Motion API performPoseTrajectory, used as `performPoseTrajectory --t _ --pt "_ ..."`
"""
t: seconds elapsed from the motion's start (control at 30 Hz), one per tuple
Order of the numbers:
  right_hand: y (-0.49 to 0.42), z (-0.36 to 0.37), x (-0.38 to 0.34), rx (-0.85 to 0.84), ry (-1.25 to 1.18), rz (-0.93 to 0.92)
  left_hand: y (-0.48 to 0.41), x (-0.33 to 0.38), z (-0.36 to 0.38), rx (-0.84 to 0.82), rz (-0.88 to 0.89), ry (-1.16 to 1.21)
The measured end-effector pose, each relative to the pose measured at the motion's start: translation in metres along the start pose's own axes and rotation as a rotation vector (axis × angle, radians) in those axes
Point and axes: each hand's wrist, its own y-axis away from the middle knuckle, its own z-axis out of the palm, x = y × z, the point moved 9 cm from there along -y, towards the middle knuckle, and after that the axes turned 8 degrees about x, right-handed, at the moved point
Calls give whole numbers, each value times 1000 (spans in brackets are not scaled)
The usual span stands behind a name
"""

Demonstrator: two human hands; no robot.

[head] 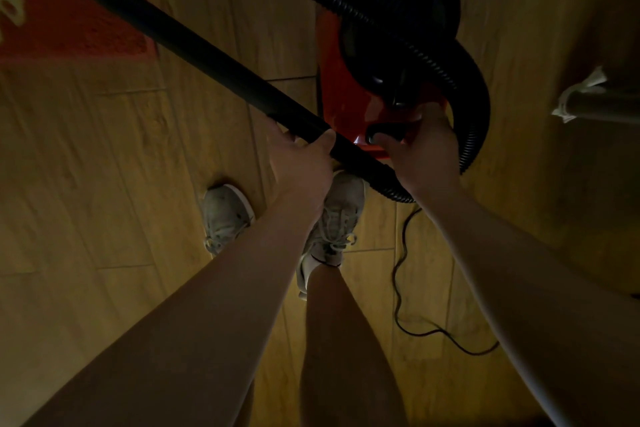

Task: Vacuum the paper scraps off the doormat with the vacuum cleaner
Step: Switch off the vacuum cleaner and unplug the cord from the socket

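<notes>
The red pile doormat point(69, 10) lies in the upper left of the frame, cut off by the top and left edges. Pale yellowish marks sit on it at the far left. In this dim light I cannot tell whether they are paper scraps or a printed pattern.

The long black rigid wand point(180, 42) runs diagonally from the middle of the frame up to the upper left. Its open tip overlaps the mat's upper part in the picture. Whether the tip touches the pile cannot be made out.

The left hand point(301, 163) holds the wand's lower end, fingers and thumb wrapped round the tube. This grip is the nearer one to the mat, which lies up and to the left along the wand's long axis. The likely next move is to lower and push the tip along that line.

The right hand point(426, 149) is curled round the black handle point(384, 132) of the red and black vacuum cleaner point(332, 80), at upper centre. A black ribbed hose point(464, 80) loops round the right of the body and back to the wand.

Below are two grey laced shoes point(225, 215) on the wood-pattern floor point(86, 184). A thin black cord point(401, 288) trails at lower right, and a pale tube with white wrapping point(588, 104) enters from the right edge.
</notes>
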Motion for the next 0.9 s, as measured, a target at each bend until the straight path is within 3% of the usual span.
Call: performPoseTrajectory --t 0.27,0.9 --pt "-7 0 1 30 54 -58 -2 6 9 29 38 16" --pt "15 -2 -8 71 82 5 2 6 0 10 8 -38"
